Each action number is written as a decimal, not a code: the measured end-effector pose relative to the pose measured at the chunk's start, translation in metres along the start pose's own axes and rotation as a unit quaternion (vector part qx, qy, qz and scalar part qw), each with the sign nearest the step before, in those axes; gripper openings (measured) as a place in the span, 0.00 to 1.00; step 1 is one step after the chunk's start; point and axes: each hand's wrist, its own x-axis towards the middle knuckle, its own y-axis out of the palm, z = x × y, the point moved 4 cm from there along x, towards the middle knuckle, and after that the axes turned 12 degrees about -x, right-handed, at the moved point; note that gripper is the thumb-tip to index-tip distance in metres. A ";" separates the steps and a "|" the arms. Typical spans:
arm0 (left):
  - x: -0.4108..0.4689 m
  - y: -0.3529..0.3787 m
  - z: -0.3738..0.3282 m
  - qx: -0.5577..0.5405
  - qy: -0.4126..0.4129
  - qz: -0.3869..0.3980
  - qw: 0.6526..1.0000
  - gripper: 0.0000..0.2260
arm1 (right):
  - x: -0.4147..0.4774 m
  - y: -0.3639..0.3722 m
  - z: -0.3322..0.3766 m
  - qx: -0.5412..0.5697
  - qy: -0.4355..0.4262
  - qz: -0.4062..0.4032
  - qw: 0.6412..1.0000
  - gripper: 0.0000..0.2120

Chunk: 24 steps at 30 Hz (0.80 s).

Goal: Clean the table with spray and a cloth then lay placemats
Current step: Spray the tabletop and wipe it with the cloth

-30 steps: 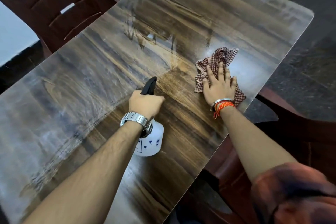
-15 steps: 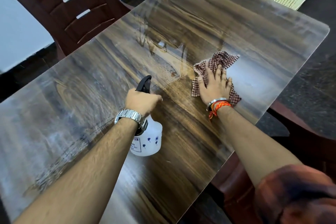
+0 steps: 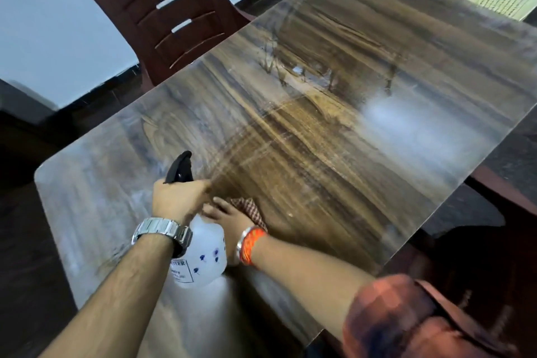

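Now the checked cloth lies under the right hand, beside the spray bottle.

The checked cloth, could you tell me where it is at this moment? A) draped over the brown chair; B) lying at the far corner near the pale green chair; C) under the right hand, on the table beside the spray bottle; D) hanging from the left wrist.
C: the checked cloth lies on the table under the right hand, close beside the spray bottle gripped by the left hand.
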 end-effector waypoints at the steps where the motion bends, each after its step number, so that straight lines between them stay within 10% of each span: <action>1: 0.001 -0.009 0.003 0.009 0.003 -0.004 1.000 0.06 | -0.011 0.005 0.011 0.031 -0.005 -0.024 0.999 0.30; 6: -0.003 -0.044 0.032 -0.018 0.005 0.023 1.000 0.07 | -0.069 0.025 -0.073 0.084 0.240 -0.057 0.965 0.26; 10: -0.010 -0.076 0.059 -0.023 -0.012 0.071 0.997 0.07 | -0.170 0.047 -0.165 0.162 0.573 0.007 0.803 0.25; 13: -0.016 -0.111 0.083 -0.024 -0.022 0.076 0.997 0.08 | -0.191 0.052 -0.141 0.229 0.651 0.025 0.723 0.25; 24: -0.002 -0.266 0.163 0.039 -0.027 0.124 0.991 0.11 | -0.025 0.000 0.212 0.115 0.314 -0.021 0.942 0.23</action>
